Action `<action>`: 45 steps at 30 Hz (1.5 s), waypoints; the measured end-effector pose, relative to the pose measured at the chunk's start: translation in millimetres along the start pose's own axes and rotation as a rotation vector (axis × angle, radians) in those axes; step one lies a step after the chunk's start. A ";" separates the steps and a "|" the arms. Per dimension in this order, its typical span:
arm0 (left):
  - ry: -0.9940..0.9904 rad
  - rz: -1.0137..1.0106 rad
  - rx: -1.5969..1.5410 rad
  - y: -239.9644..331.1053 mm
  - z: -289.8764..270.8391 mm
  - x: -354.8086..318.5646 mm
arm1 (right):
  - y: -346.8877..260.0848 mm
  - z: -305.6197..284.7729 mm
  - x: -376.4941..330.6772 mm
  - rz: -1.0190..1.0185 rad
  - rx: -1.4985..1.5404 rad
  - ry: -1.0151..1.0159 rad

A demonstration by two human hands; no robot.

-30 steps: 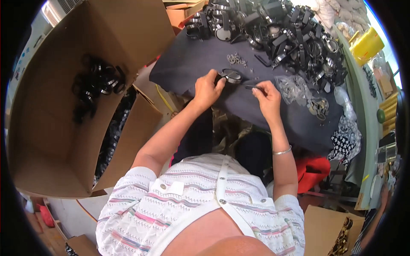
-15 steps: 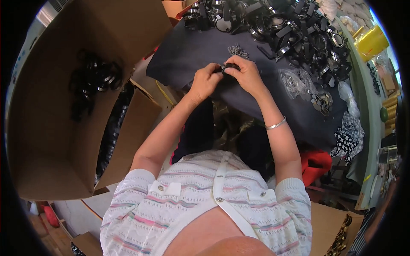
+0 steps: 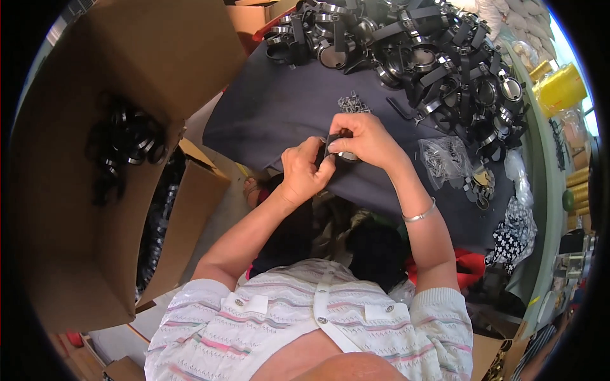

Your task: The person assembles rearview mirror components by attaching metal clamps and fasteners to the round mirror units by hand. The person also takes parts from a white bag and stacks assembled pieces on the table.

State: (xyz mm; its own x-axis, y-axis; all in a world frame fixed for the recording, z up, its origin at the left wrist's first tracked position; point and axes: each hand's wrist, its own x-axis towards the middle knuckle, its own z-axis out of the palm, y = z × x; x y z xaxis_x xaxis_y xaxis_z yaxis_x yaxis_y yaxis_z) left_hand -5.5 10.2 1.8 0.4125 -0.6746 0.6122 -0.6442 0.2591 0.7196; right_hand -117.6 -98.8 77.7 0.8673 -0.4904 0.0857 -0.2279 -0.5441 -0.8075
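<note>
Over the near edge of the dark cloth (image 3: 267,95), my two hands meet on a wristwatch (image 3: 347,156) with a black strap. My left hand (image 3: 301,173) pinches the strap's end between thumb and fingers. From the right, my right hand (image 3: 367,138) is closed on the same watch, and a silver-rimmed case shows below its fingers. The fingers cover most of the watch. Just beyond the hands lies a small heap of tiny metal pieces (image 3: 353,103). A black bent rod (image 3: 399,108) lies to the right of that heap.
A large pile of black-strapped watches (image 3: 422,60) covers the far right of the table. Nearer are a clear bag of metal pins (image 3: 445,159) and some loose flat metal pieces (image 3: 481,185). A big cardboard box (image 3: 57,254) with more watches (image 3: 130,136) stands at left.
The whole view has shifted, so the table and hands sit lower. My hands have turned the watch, and its silver case now shows under my right hand.
</note>
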 end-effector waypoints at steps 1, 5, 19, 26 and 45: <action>-0.002 0.014 -0.006 0.0 0.9 0.9 | -1.9 -3.2 3.5 0.044 0.017 -0.065; -0.054 -0.039 0.092 -8.7 4.1 -0.9 | 6.5 3.8 3.3 -0.014 -0.011 0.031; -0.177 -0.030 -0.036 1.8 -4.5 3.7 | 56.5 7.5 -124.0 -0.123 0.019 0.889; -0.331 -0.194 -0.106 -2.9 -13.3 1.1 | 76.3 2.5 -170.8 -0.003 0.059 0.987; -0.405 -0.790 -0.845 17.8 -81.1 50.9 | 74.0 3.4 -169.6 -0.041 -0.194 0.960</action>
State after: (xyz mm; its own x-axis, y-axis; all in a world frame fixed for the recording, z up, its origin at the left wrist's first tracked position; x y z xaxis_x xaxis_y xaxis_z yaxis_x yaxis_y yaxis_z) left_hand 56.2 36.5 72.4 0.1737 -0.9766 -0.1270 0.3749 -0.0537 0.9255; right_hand -280.1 -53.6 1.4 0.1672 -0.7671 0.6193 -0.3488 -0.6336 -0.6906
